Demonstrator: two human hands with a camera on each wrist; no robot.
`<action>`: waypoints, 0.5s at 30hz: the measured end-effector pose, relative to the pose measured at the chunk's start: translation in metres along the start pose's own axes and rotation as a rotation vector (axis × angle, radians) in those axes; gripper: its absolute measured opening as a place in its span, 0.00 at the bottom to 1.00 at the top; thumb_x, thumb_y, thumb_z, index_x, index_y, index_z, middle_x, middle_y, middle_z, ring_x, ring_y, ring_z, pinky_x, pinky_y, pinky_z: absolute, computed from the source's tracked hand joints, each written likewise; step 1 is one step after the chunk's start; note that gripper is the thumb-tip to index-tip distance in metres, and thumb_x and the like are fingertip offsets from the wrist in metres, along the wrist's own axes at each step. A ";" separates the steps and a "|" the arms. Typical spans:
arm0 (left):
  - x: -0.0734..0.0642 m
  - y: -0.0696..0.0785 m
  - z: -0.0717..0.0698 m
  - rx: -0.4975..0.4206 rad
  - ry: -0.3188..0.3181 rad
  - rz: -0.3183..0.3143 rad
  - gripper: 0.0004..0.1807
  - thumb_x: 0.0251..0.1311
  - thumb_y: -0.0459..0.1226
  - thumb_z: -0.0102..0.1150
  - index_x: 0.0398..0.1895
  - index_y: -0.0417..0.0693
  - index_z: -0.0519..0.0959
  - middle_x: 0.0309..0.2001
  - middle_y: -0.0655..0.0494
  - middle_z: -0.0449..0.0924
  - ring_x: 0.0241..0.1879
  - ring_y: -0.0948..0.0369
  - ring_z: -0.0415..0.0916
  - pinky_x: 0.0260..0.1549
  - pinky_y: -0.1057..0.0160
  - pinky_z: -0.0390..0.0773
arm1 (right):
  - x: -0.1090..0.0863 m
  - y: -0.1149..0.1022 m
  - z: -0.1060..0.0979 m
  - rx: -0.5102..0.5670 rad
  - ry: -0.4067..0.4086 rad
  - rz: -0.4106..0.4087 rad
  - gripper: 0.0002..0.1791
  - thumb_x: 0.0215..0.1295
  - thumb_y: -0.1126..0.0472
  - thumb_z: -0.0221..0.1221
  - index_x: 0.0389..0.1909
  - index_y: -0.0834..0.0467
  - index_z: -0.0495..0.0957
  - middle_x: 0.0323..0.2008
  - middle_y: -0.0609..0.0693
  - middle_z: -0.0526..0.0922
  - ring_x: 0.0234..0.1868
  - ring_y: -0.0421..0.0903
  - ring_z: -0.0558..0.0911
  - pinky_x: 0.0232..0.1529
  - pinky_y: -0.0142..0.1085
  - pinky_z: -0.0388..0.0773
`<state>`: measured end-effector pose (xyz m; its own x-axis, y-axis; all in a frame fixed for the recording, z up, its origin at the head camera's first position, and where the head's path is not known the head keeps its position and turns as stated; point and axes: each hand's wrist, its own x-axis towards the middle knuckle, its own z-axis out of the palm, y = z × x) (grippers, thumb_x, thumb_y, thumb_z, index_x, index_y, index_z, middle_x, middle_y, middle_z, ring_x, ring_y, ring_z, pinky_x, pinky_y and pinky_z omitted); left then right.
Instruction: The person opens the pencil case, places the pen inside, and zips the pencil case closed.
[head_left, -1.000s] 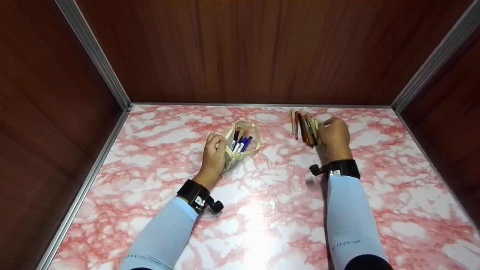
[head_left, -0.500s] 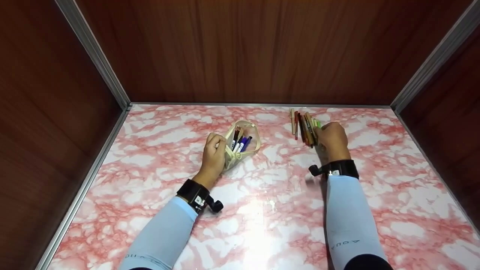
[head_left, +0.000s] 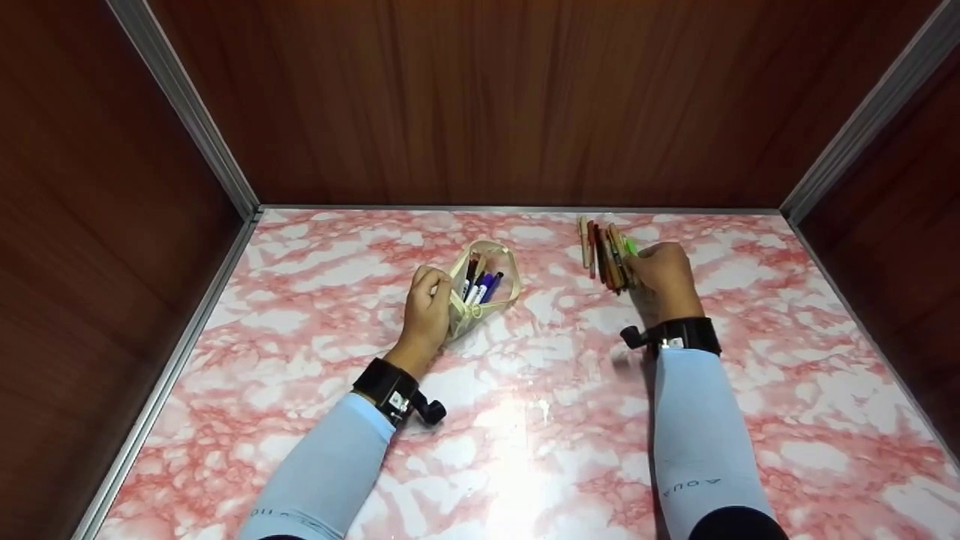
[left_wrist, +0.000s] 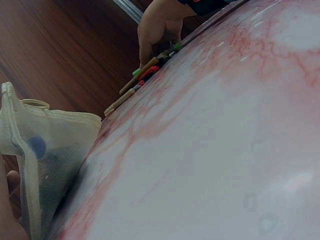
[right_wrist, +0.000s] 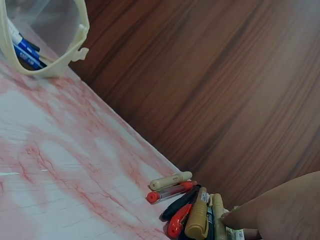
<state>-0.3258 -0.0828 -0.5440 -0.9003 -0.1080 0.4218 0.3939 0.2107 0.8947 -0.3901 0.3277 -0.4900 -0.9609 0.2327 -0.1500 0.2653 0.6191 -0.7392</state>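
Note:
My left hand (head_left: 429,307) grips the left edge of a cream mesh pencil case (head_left: 515,289). The case lies open, with several pens inside, including a purple-capped marker (head_left: 489,282). In the left wrist view, the mesh side of the case (left_wrist: 60,165) stands beside my fingers. My right hand (head_left: 666,276) is at the right side of a row of loose pens (head_left: 611,262), its fingers around a green-ended pen (head_left: 631,246). In the right wrist view, one finger touches the cream pen (right_wrist: 218,215) beside a brown marker (right_wrist: 199,215); the other fingertips are hidden.
A red-ended clear pen (right_wrist: 172,191) and a beige pen (right_wrist: 170,180) lie at the row's left end. The pink-and-white marbled tabletop (head_left: 517,420) meets a brown wood-grain wall (head_left: 480,105) behind the pens. Side walls stand left and right.
My right hand has shifted slightly left against the row, and a green pen end now shows past its fingers. The row has moved slightly left. My left hand stays on the case.

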 end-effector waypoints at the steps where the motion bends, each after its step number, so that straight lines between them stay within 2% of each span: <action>1: 0.000 0.000 0.000 0.002 -0.004 0.000 0.10 0.79 0.29 0.54 0.37 0.33 0.81 0.46 0.49 0.76 0.50 0.58 0.74 0.51 0.67 0.78 | 0.001 0.000 0.000 -0.002 0.013 0.000 0.25 0.81 0.51 0.66 0.60 0.71 0.88 0.49 0.63 0.93 0.46 0.54 0.88 0.43 0.41 0.84; 4: 0.000 0.000 0.000 0.002 -0.007 0.004 0.10 0.78 0.28 0.54 0.36 0.33 0.81 0.45 0.50 0.75 0.49 0.58 0.73 0.48 0.68 0.76 | 0.002 -0.001 0.001 0.003 0.044 0.002 0.25 0.80 0.53 0.65 0.63 0.70 0.87 0.60 0.69 0.89 0.55 0.59 0.87 0.48 0.43 0.85; 6: 0.000 0.000 0.000 -0.004 -0.002 0.010 0.10 0.78 0.28 0.55 0.36 0.33 0.81 0.44 0.51 0.74 0.49 0.57 0.73 0.47 0.68 0.75 | 0.003 -0.001 0.001 -0.010 0.071 -0.006 0.25 0.79 0.53 0.65 0.64 0.69 0.87 0.62 0.69 0.89 0.56 0.59 0.86 0.48 0.41 0.83; 9: 0.000 -0.001 0.001 -0.019 0.015 0.029 0.10 0.77 0.27 0.56 0.35 0.33 0.81 0.43 0.51 0.75 0.49 0.55 0.74 0.48 0.68 0.74 | 0.004 0.001 0.001 -0.013 0.089 -0.009 0.25 0.79 0.54 0.64 0.65 0.69 0.86 0.60 0.69 0.89 0.52 0.56 0.86 0.43 0.37 0.82; 12: 0.001 -0.002 0.002 -0.033 0.027 0.038 0.10 0.77 0.27 0.56 0.34 0.33 0.81 0.43 0.50 0.75 0.49 0.54 0.75 0.48 0.68 0.74 | 0.003 0.002 0.000 0.017 0.091 -0.004 0.25 0.79 0.56 0.63 0.66 0.69 0.85 0.57 0.68 0.89 0.43 0.52 0.86 0.36 0.34 0.82; 15: 0.001 -0.002 0.002 -0.030 0.029 0.037 0.10 0.77 0.26 0.56 0.34 0.33 0.81 0.43 0.50 0.75 0.49 0.54 0.75 0.48 0.69 0.75 | 0.002 0.001 -0.002 0.052 0.096 -0.003 0.26 0.80 0.56 0.62 0.70 0.68 0.83 0.55 0.66 0.89 0.39 0.48 0.86 0.34 0.33 0.82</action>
<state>-0.3274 -0.0811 -0.5455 -0.8796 -0.1288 0.4580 0.4323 0.1859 0.8824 -0.3913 0.3302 -0.4895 -0.9489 0.3034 -0.0864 0.2560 0.5803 -0.7731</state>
